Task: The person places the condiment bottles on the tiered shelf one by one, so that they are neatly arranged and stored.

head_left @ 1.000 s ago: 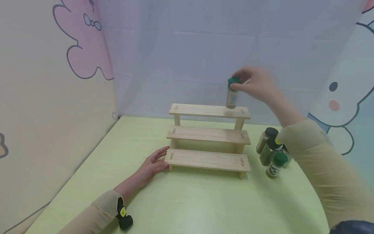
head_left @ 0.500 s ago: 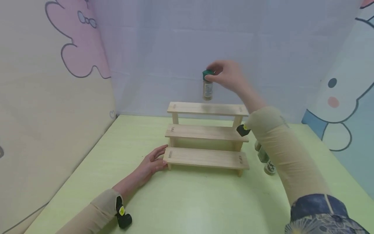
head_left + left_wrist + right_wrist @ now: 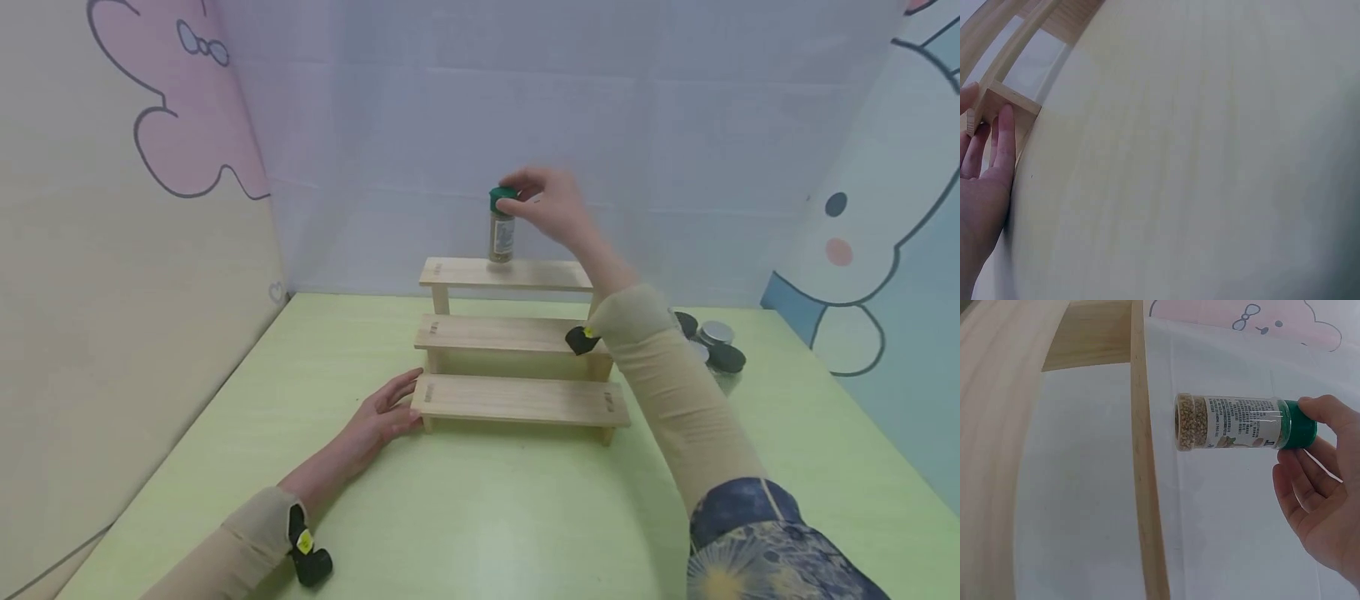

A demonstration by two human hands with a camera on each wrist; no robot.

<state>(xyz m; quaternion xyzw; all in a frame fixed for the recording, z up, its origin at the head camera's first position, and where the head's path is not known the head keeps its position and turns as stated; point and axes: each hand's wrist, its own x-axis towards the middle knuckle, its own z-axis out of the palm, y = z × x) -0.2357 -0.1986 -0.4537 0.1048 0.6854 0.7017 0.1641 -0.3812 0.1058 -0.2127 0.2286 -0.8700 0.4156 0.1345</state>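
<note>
In the head view, my right hand [image 3: 551,204] pinches the green cap of a small spice jar [image 3: 502,236] between thumb and fingers. The jar hangs upright just above the top board of a three-step wooden rack [image 3: 517,400]. The right wrist view shows tan grains and a white printed label through the clear spice jar [image 3: 1235,422], with a narrow gap between its base and the board's edge. My left hand [image 3: 382,417] holds the left end of the rack's lowest board, thumb at the front. In the left wrist view, fingers [image 3: 1005,144] reach under that board beside its leg.
Several jars with black and silver lids [image 3: 726,358] stand right of the rack, partly hidden by my right sleeve [image 3: 675,392]. The rack stands on a pale green table [image 3: 495,517]. Behind it hangs a pale cloth backdrop [image 3: 450,125], with cartoon-printed walls at both sides.
My right hand has carried the spice jar leftward along the top board, rising and then lowering it. The left hand stays at the rack's end. The view has shifted slightly.
</note>
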